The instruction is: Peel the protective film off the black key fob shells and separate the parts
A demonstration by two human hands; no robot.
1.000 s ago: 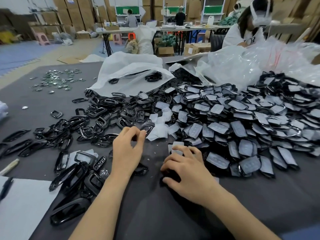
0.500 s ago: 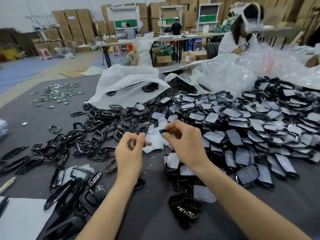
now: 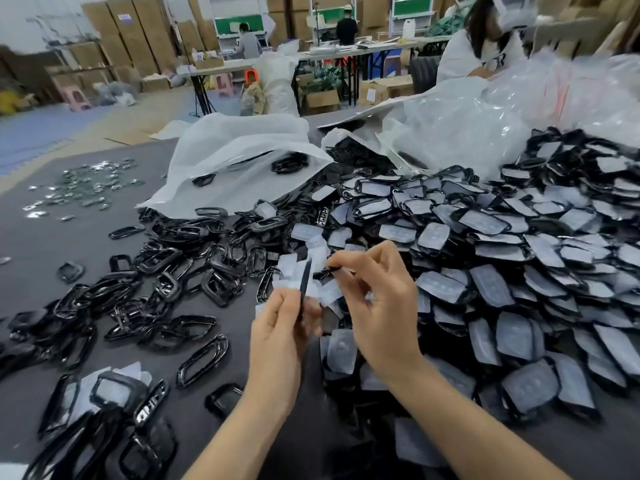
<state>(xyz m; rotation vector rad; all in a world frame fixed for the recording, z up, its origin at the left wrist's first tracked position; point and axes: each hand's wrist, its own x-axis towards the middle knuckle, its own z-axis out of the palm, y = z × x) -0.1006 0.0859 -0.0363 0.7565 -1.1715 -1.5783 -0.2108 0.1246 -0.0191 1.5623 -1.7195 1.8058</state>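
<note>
My left hand (image 3: 282,327) holds a thin black key fob shell (image 3: 305,282) edge-on, upright between its fingers, above the table. My right hand (image 3: 377,299) pinches a small dark piece (image 3: 337,269) at its fingertips, just right of the shell. Whether that piece is film or a shell part I cannot tell. A big heap of film-covered shells (image 3: 502,258) spreads to the right. Bare black frames (image 3: 180,271) lie in a pile to the left. Loose peeled films (image 3: 317,251) lie behind my fingers.
The grey table (image 3: 41,237) carries small silver parts (image 3: 93,181) at far left. A white bag (image 3: 239,161) and clear plastic bags (image 3: 485,133) lie behind the heaps. A person (image 3: 485,46) sits across the table at far right. Cardboard boxes line the back.
Both hands rose from the table and came together. My right hand left the heap and now pinches a piece beside the shell that my left hand holds up.
</note>
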